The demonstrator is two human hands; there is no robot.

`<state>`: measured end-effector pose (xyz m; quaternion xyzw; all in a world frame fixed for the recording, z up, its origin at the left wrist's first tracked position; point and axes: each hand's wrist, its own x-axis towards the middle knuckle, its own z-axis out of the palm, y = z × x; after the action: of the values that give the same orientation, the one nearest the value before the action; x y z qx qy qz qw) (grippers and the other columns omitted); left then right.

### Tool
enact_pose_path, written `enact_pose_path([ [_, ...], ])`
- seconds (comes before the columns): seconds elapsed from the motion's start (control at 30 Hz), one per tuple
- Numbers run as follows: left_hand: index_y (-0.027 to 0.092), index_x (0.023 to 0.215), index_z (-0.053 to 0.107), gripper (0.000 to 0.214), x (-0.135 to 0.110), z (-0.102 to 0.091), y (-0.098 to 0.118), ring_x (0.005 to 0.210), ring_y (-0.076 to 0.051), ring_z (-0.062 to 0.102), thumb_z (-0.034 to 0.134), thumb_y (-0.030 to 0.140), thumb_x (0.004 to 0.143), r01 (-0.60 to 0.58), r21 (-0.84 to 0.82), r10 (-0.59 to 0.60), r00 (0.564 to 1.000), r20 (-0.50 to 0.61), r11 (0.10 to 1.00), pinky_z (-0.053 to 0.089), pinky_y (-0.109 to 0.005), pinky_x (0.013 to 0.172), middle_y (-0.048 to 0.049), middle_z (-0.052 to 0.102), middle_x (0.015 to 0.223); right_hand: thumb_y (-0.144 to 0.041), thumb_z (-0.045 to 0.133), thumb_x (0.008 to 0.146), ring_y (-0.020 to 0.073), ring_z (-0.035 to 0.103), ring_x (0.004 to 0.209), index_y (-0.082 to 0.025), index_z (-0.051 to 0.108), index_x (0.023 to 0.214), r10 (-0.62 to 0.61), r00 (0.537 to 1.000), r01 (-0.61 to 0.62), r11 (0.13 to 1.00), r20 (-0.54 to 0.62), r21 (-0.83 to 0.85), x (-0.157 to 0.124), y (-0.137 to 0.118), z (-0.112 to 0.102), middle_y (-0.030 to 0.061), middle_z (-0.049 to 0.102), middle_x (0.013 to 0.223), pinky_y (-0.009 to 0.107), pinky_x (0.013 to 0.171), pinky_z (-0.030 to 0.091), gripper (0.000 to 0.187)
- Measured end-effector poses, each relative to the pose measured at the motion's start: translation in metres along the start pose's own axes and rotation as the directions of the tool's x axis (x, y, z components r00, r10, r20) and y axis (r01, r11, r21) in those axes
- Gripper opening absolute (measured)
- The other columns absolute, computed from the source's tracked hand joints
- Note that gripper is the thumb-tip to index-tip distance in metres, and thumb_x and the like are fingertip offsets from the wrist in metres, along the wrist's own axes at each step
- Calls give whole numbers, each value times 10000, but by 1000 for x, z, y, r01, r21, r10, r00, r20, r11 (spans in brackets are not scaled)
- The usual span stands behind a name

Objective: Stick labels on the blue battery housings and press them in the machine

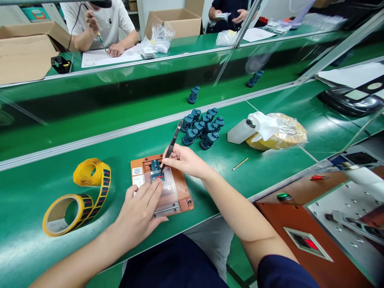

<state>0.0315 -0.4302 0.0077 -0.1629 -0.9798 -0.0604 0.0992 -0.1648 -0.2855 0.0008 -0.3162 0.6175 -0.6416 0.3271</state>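
On the green bench (129, 160), just ahead of the wearer, lies an orange fixture (183, 194), taken here as the centre of the dial. A dark teal part (155, 165) sits near its twelve o'clock side, partly under a clear sheet (170, 194). Beside that part, close to the middle, shows a dark label (158, 175) with red lettering; whether it is stuck to the part or lies on the sheet cannot be told.

The right hand (184, 161), over the fixture's one o'clock side, grasps black tweezers (173, 145) between thumb and fingers, their tip slanting down toward seven and meeting the label. Whether the tip pinches it is too small to tell. The left hand (142, 208), from seven o'clock, is spread flat with its fingers together on the clear sheet, clenched on nothing visible, fingertips just beside the tweezers' tip.

At nine o'clock stand two yellow label rolls (78, 176), joined by a strip of dark labels (103, 190). Between one and two, a cluster of teal housings (199, 128) stands upright. Two o'clock holds a white bottle (240, 133) touching a plastic-wrapped yellow roll (289, 132); a thin swab (240, 164) lies between two and three.
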Motion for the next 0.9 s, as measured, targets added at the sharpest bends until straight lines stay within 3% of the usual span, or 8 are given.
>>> enact_pose_path([
  [0.1,37,1452,450,877,3,1,2,1201,-383,566,780,524,801,-1,15,1,1000,5,1000,346,-508,963,-222,609,1408,-484,719,871,203,707,856,-212,540,958,-86,980,92,995,-181,29,-10,-7,-6,42,708,879,362,824,572,337],
  [0.2,92,1494,412,922,6,5,-4,1263,-412,522,720,626,809,81,-45,-85,993,-80,996,366,-539,996,-223,594,1411,-432,602,963,204,667,854,-232,526,1013,-191,912,104,964,-363,-244,-37,-10,-20,33,667,891,369,825,552,219],
  [0.37,178,1584,230,993,11,15,-20,1164,-344,602,772,498,816,318,-299,-363,926,-108,900,515,-485,930,-194,606,1342,-323,442,1024,293,578,933,-179,602,1134,-270,907,-146,517,-322,-843,-89,30,-44,123,614,950,448,836,501,241],
  [0.47,205,1535,343,934,0,19,-11,1124,-296,612,851,358,766,184,-349,-311,882,-354,919,543,-446,937,-147,602,1275,-296,400,1035,308,551,948,-135,632,1212,-285,914,-171,371,-287,-913,-105,63,-54,157,599,989,455,832,506,333],
  [0.53,230,1401,517,690,-14,23,3,1103,-247,614,827,203,785,-45,-283,-142,785,-604,958,542,-425,971,-103,590,1234,-308,417,1032,316,536,955,-128,642,1257,-308,900,-206,325,-309,-923,-108,73,-53,168,604,1021,473,838,503,365],
  [0.6,242,1212,641,426,-31,26,19,1032,-193,643,752,109,824,-289,-219,70,736,-674,932,557,-396,971,-55,625,1143,-331,451,1031,325,516,1031,-144,630,1324,-352,886,-181,339,-303,-923,-105,70,-46,175,597,1106,500,907,481,391],
  [0.77,201,1272,663,387,-67,31,32,1219,-172,624,534,50,940,-411,-113,369,888,-273,905,478,-320,1114,-48,720,1245,-351,416,1065,285,415,1273,-356,635,1365,-306,949,241,542,78,-805,-81,40,-9,87,521,1323,514,1130,333,371],
  [0.9,128,1431,541,496,-82,29,20,1445,-220,447,372,18,979,-438,-169,429,899,-87,883,317,-439,1236,-81,580,1483,-430,403,1068,277,386,1293,-356,659,1343,-288,929,367,644,232,-671,-62,39,3,89,487,1351,507,1152,300,383],
])
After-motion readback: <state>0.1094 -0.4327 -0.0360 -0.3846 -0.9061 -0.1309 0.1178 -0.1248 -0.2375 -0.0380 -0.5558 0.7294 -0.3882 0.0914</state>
